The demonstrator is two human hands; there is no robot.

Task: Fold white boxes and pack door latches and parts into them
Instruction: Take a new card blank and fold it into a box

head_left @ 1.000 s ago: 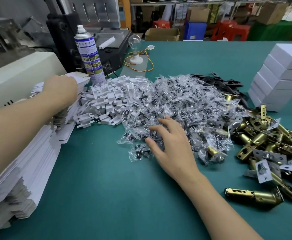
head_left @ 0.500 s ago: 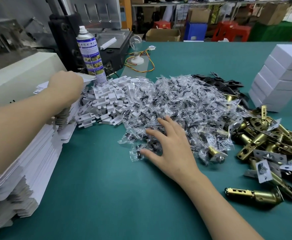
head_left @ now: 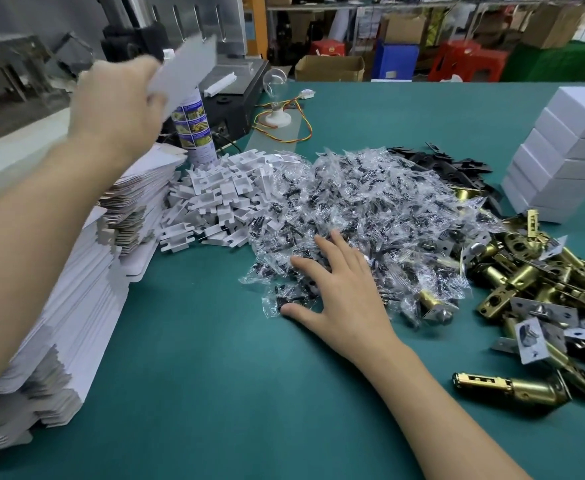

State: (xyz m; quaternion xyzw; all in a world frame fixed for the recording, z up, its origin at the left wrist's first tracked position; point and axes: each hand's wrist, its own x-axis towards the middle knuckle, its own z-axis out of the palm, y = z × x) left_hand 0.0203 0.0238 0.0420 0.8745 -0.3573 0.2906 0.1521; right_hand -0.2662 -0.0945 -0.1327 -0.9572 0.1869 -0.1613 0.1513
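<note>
The left hand (head_left: 117, 102) is up off the stack of flat blanks (head_left: 76, 289) now, where it was pressing down a moment ago. It is pinching one thin, matte white box blank (head_left: 187, 64), blurred, in the air in front of the spray can (head_left: 195, 129). The can's label is showing small picture panels, but the writing is too small to read. The right hand (head_left: 346, 299) is staying where it was, fingers spread and flat, gripping nothing, lying on the crinkly clear screw bags (head_left: 370, 209). Left of that heap, notched white plastic pieces (head_left: 221, 192) are lying jumbled. On the right, shiny brass latches (head_left: 543, 282) are piled on the teal table mat (head_left: 214, 393). Behind them, folded white boxes (head_left: 568, 150) are leaning in a slanted stack.
</note>
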